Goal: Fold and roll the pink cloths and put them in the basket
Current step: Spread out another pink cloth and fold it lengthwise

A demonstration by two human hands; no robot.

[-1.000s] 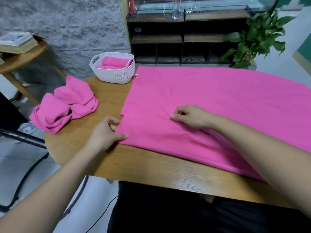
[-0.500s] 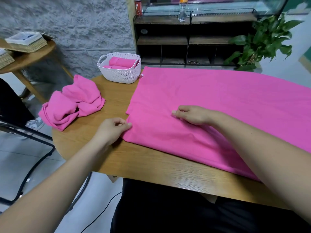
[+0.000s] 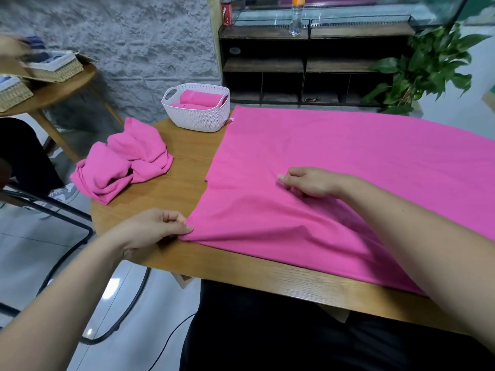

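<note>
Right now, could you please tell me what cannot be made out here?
Head view:
- Cloth: right end cut off by frame edge.
- Rolls: count hidden by basket wall.
- Pile: cloth count lost in folds.
- Right hand: grip hidden under curled fingers.

This looks like a lived-in indoor room, a home or small lounge rather than a workshop. A round wooden table [image 3: 166,263] and a smaller side table [image 3: 61,87] bearing wicker baskets [image 3: 53,66] stand on a pale tiled floor [image 3: 40,236] before a rough grey wall [image 3: 134,36]. A dark wooden shelf unit [image 3: 308,65] carries a glass tank [image 3: 348,14] and a drinks bottle [image 3: 296,14], with a leafy green plant [image 3: 426,65] beside it.
</note>
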